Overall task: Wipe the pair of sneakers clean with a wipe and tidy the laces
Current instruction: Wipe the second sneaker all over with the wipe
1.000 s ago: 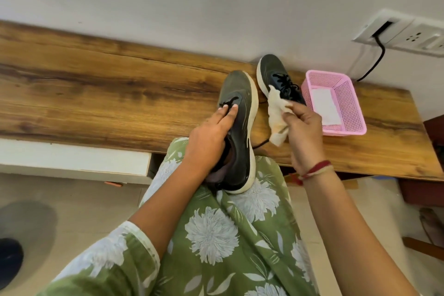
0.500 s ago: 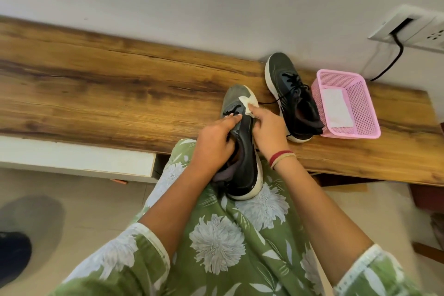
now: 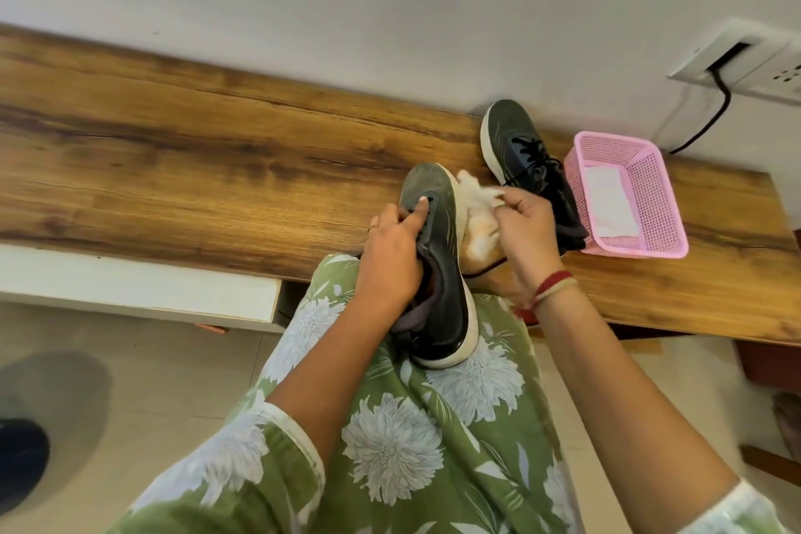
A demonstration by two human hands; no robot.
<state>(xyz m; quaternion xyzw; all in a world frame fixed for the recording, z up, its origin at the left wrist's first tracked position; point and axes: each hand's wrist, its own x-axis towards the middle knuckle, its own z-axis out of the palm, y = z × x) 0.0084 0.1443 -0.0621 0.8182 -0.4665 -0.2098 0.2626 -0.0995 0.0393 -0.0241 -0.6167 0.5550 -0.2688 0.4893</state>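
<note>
A dark sneaker (image 3: 437,273) with a white sole rests on my lap, toe pointing to the wooden table. My left hand (image 3: 390,256) grips it over the tongue and laces, one finger stretched toward the toe. My right hand (image 3: 526,230) pinches a crumpled white wipe (image 3: 477,217), stained orange in places, right beside the sneaker's white sole edge. The second dark sneaker (image 3: 520,147) with black laces stands on the table behind my right hand, partly hidden by it. A loose black lace (image 3: 487,268) trails under the wipe.
A pink plastic basket (image 3: 650,169) holding a flat white wipe (image 3: 611,202) stands on the wooden table (image 3: 195,169) right of the second sneaker. A wall socket with a black cable (image 3: 715,100) is at the upper right. A white drawer front (image 3: 130,295) sits below the table edge.
My right hand has drawn the wipe off the sneaker's toe to the right side of its sole, and the wipe has bunched out. My left hand keeps its grip on the sneaker.
</note>
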